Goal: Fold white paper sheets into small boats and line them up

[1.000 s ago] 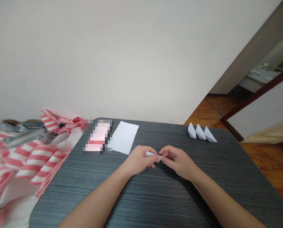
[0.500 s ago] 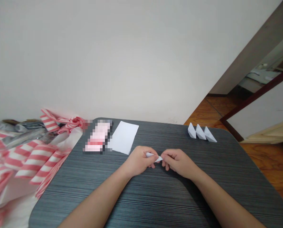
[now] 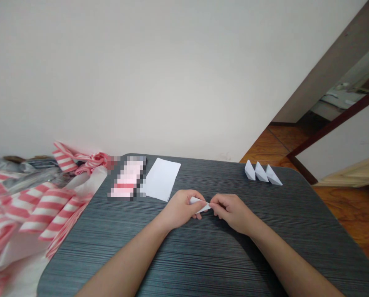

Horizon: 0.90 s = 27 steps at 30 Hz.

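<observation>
Between my hands is a small folded white paper (image 3: 203, 207), narrowing to a point on its right side. My left hand (image 3: 184, 209) is closed around its left part, thumb across the front. The fingertips of my right hand (image 3: 229, 209) pinch the pointed right end. Both hands are just above the dark table, and part of the paper is hidden by my fingers. Three folded white paper boats (image 3: 261, 172) stand in a row at the table's far right.
A stack of white paper sheets (image 3: 162, 179) lies at the back left, beside a pixelated phone-like object (image 3: 128, 177). The dark wood-grain table (image 3: 172, 264) has rounded corners. Red-and-white striped cloth (image 3: 45, 206) is heaped off its left side. A wall rises behind.
More of the folded paper shows between my hands, its front face turned further into view. The curled fingers of my right hand have drawn in slightly. The other things have stayed put.
</observation>
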Each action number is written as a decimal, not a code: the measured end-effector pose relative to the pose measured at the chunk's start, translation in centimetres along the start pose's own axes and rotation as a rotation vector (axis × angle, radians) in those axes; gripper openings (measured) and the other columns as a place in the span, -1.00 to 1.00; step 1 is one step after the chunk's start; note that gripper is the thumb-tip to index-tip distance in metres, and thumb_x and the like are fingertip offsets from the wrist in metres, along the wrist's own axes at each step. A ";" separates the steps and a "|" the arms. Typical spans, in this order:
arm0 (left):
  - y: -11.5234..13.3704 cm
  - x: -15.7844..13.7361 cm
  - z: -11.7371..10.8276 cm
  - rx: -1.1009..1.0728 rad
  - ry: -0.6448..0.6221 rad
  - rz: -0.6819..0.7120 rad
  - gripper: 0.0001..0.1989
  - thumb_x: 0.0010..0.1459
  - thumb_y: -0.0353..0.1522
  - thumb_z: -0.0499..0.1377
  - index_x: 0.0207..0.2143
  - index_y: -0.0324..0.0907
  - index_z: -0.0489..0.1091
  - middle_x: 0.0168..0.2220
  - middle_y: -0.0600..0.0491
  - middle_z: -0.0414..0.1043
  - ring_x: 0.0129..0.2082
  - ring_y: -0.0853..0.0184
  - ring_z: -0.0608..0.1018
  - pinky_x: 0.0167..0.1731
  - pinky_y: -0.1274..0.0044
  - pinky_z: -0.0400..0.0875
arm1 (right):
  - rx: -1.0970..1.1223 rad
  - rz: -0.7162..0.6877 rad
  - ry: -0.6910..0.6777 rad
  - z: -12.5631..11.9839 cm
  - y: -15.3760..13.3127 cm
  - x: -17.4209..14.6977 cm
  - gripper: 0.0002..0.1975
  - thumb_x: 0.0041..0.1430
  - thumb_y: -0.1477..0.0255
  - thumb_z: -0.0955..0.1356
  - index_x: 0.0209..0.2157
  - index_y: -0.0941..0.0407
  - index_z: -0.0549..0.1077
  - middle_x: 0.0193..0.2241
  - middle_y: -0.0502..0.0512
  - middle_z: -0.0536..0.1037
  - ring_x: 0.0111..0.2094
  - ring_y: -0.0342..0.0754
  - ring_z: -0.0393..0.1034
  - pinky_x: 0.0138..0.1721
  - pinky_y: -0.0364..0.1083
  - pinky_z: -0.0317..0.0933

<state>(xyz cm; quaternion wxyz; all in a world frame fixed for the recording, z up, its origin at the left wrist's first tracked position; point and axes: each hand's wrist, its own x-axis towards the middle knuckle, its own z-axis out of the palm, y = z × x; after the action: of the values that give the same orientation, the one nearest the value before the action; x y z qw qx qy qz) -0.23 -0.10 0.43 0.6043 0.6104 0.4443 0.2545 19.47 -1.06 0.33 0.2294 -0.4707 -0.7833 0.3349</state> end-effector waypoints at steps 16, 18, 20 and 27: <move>0.3 -0.1 -0.1 0.010 -0.016 0.015 -0.75 0.10 -0.26 0.07 -0.32 -0.26 0.41 -0.59 0.02 0.47 -0.54 0.33 0.53 -0.54 0.57 0.36 | 0.150 0.104 -0.069 -0.1 -0.2 -0.2 -0.78 0.20 0.43 0.23 -0.49 0.15 0.40 -0.60 -0.02 0.44 -0.57 -0.18 0.30 -0.52 -0.21 0.14; 0.3 -0.1 -0.1 0.010 -0.017 0.011 -0.74 0.10 -0.25 0.08 -0.32 -0.26 0.41 -0.59 0.02 0.47 -0.55 0.33 0.53 -0.54 0.58 0.36 | 0.162 0.119 -0.085 -0.1 -0.2 -0.2 -0.77 0.21 0.42 0.22 -0.49 0.15 0.40 -0.61 -0.02 0.44 -0.58 -0.18 0.31 -0.53 -0.21 0.14; 0.3 -0.2 -0.1 0.012 -0.020 0.010 -0.74 0.10 -0.24 0.09 -0.32 -0.26 0.42 -0.59 0.02 0.46 -0.55 0.33 0.52 -0.56 0.60 0.33 | 0.141 0.127 -0.085 -0.1 0.0 -0.2 -0.77 0.21 0.41 0.22 -0.49 0.15 0.39 -0.62 -0.03 0.43 -0.60 -0.18 0.30 -0.54 -0.22 0.14; -0.1 0.3 -0.9 -0.340 0.032 0.006 -0.57 0.18 -0.10 -0.05 -0.29 -0.29 0.39 -0.57 0.03 0.41 -0.62 0.43 0.40 -0.63 0.64 0.20 | 0.193 0.165 -0.057 -0.7 0.4 -0.2 -0.78 0.21 0.44 0.21 -0.50 0.14 0.34 -0.61 -0.03 0.42 -0.59 -0.19 0.30 -0.53 -0.22 0.15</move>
<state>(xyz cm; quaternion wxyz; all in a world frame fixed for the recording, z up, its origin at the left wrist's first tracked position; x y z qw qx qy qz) -0.85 0.55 0.36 0.6909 0.4966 0.4027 0.3373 20.27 -0.92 0.53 0.2230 -0.4997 -0.7123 0.4396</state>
